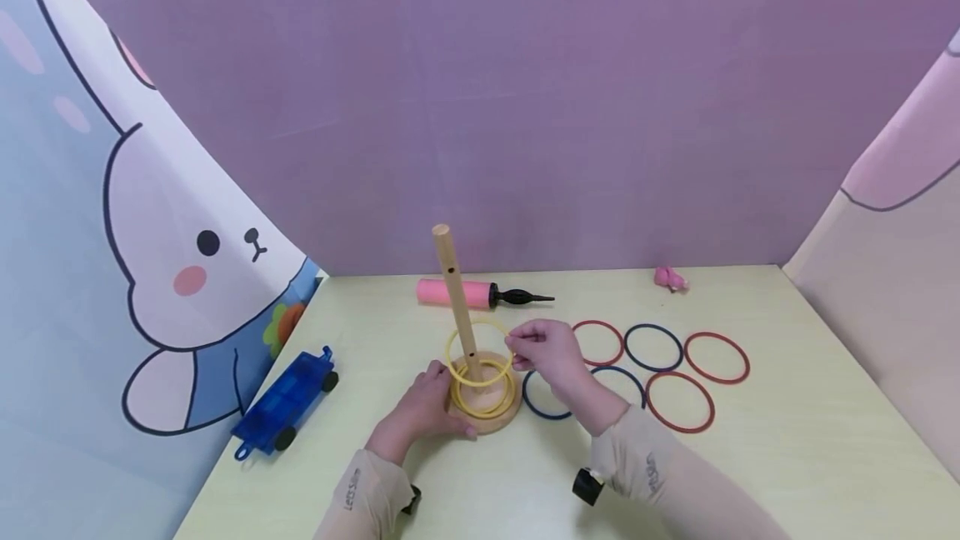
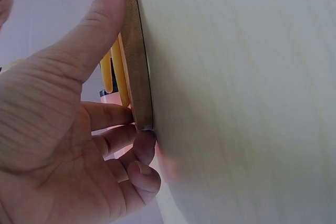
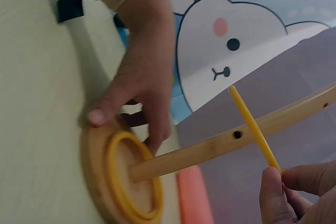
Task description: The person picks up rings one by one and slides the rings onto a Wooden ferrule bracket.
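A wooden post rises from a round wooden base on the table. My left hand grips the base's left edge, thumb on the near side and fingers bent at the far rim. Flat on the base, around the post's foot, lie yellow rings. My right hand pinches another yellow ring between thumb and fingertips. That ring encircles the post above the base, held at its right side.
Right of the base, several red rings and blue rings lie flat, some partly behind my right arm. Behind the post is a pink hand pump with a black nozzle. A blue toy wagon stands left, a small pink toy at the back.
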Available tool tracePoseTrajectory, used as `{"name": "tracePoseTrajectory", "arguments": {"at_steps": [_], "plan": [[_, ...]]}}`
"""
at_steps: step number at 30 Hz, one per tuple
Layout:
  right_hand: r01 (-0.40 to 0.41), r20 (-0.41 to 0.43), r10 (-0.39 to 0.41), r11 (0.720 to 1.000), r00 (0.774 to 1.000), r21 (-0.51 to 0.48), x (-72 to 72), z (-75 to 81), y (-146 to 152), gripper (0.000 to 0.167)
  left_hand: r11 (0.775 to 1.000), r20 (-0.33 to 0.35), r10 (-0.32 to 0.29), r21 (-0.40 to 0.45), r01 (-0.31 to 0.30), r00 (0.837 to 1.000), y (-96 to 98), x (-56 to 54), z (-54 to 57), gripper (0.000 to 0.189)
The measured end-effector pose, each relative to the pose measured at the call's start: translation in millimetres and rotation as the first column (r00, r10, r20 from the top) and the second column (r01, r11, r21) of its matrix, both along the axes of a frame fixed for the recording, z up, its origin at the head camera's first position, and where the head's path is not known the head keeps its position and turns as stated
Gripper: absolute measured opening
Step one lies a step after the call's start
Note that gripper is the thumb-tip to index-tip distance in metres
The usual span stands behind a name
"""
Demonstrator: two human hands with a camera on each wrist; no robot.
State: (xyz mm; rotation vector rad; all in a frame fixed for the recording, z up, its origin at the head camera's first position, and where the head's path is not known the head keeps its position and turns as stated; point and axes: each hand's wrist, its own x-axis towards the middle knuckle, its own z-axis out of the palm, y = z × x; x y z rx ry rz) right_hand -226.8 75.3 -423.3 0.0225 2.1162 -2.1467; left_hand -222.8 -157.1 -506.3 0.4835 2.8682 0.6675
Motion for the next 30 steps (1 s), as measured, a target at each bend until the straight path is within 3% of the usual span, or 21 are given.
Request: {"name": "tracePoseTrajectory", "arguments": {"at_steps": [8,15,20,30], "plan": [[0.006,0.015,-0.007,0.996,1.000,0.093,-0.1,-46.1,-4,0.009,1.000,0.015,0.006,0.013,-0.006,1.000,-0.6,1.0,0.2,0.114],[0.011,0.026,-0.014,0.991,1.000,0.131,-1.3,-71.5,-6,0.009,1.000,0.013,0.002,0.000,-0.002,1.000,-0.3,1.6,-0.1,0.117],[0.045,-0.002,-0.045,0.990,0.999,0.135,1.0,-76.1,0,0.010,1.000,0.018,0.002,0.001,-0.003,1.000,0.7,2.5,0.2,0.118],[0.103,-0.044,-0.096,0.975,0.994,0.198,14.7,-68.1,40,0.009,1.000,0.025,0.008,-0.005,-0.008,1.000,-0.5,2.5,2.9,0.118]]}}
